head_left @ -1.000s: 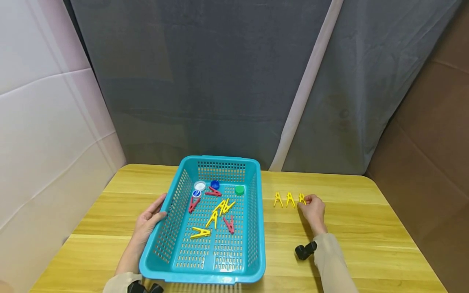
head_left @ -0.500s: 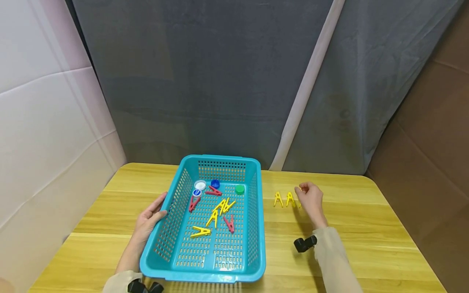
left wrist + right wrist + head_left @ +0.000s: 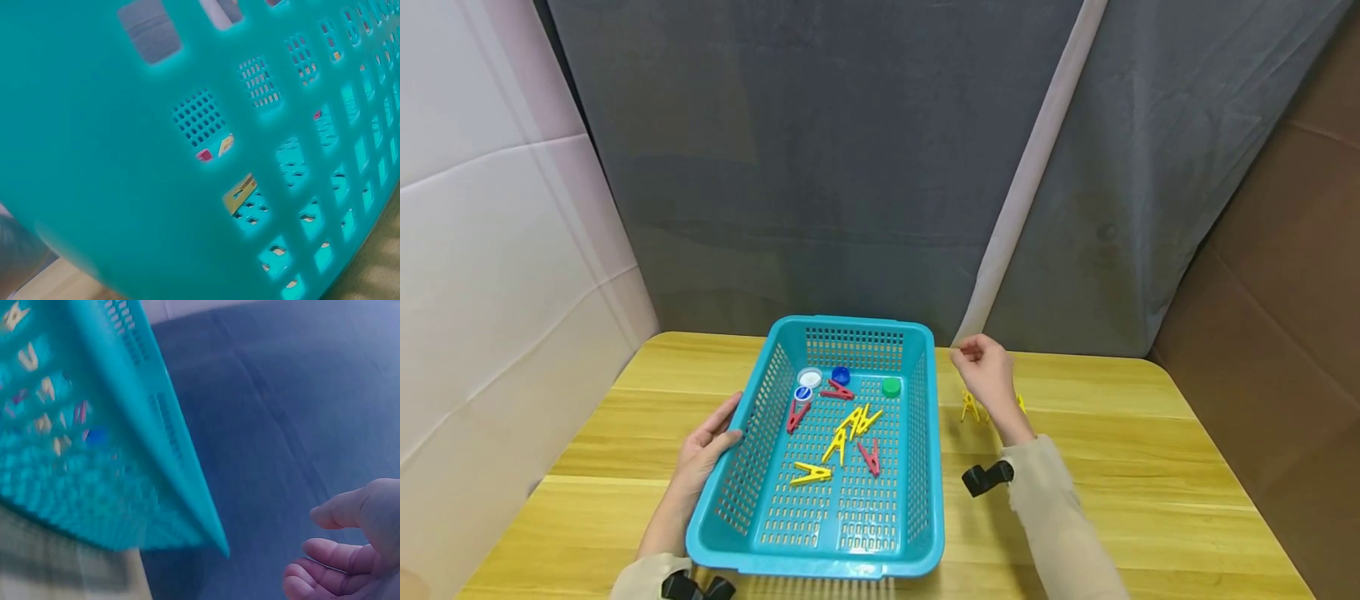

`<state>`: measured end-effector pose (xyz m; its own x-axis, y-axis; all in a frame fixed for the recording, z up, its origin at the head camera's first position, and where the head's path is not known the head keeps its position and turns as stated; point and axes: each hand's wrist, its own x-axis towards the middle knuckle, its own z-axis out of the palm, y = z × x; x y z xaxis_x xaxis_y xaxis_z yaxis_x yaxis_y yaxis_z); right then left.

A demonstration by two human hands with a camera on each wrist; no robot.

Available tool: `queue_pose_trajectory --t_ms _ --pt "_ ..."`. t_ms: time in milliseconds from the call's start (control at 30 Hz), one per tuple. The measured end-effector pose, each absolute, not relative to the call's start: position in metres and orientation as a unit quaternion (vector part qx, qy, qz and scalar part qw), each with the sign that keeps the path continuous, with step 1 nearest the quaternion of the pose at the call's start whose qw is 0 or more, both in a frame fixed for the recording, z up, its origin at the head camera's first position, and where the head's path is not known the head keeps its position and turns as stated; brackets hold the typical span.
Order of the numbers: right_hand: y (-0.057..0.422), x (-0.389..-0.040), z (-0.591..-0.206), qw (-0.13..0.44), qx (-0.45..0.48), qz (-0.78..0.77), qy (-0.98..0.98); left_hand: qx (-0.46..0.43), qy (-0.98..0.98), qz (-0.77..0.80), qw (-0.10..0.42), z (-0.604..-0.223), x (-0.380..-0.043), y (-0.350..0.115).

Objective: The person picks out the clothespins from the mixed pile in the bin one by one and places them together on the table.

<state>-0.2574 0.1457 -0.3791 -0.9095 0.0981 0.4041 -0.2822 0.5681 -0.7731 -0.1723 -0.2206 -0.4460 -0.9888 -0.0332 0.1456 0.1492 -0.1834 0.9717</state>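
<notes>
A turquoise plastic basket (image 3: 816, 569) stands in the head view's middle. My left hand (image 3: 700, 454) grips its left side, thumb at the rim. Inside lie several yellow clothespins (image 3: 837, 447), red clothespins (image 3: 870, 459), a green bottle cap (image 3: 891, 387), a blue cap (image 3: 840, 376), a white cap (image 3: 809, 377) and a blue-and-white cap (image 3: 803, 393). My right hand (image 3: 988, 375) is raised right of the basket, holding nothing; the right wrist view shows its thumb apart from loosely bent fingers. Yellow clothespins (image 3: 967, 406) stand on the table behind it, partly hidden.
The wooden table (image 3: 1150, 467) carries everything. A grey curtain (image 3: 850, 167) hangs at its back edge, with a pale strip (image 3: 1030, 175) running down it. A white panel (image 3: 497, 250) rises at the left and a brown one (image 3: 1285, 275) at the right.
My right hand has let go of the rightmost yellow clothespin, lifted, and moved left toward the basket's far right corner. The left hand and basket have stayed in place.
</notes>
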Motion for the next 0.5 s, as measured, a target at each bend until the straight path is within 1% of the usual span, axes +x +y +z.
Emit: queue_pose_trajectory --t_ms 100,267,500 --pt "0.13 -0.259 -0.371 0.207 0.076 0.462 -0.859 -0.048 -0.632 -0.771 0.061 -0.446 -0.172 -0.221" --pt "0.105 -0.26 -0.361 0.189 0.106 0.468 -0.857 -0.05 -0.629 -0.773 0.065 -0.446 -0.173 -0.221" --pt "0.074 -0.265 -0.362 0.152 0.141 0.461 -0.863 -0.045 -0.629 -0.774 0.061 -0.446 -0.173 -0.221"
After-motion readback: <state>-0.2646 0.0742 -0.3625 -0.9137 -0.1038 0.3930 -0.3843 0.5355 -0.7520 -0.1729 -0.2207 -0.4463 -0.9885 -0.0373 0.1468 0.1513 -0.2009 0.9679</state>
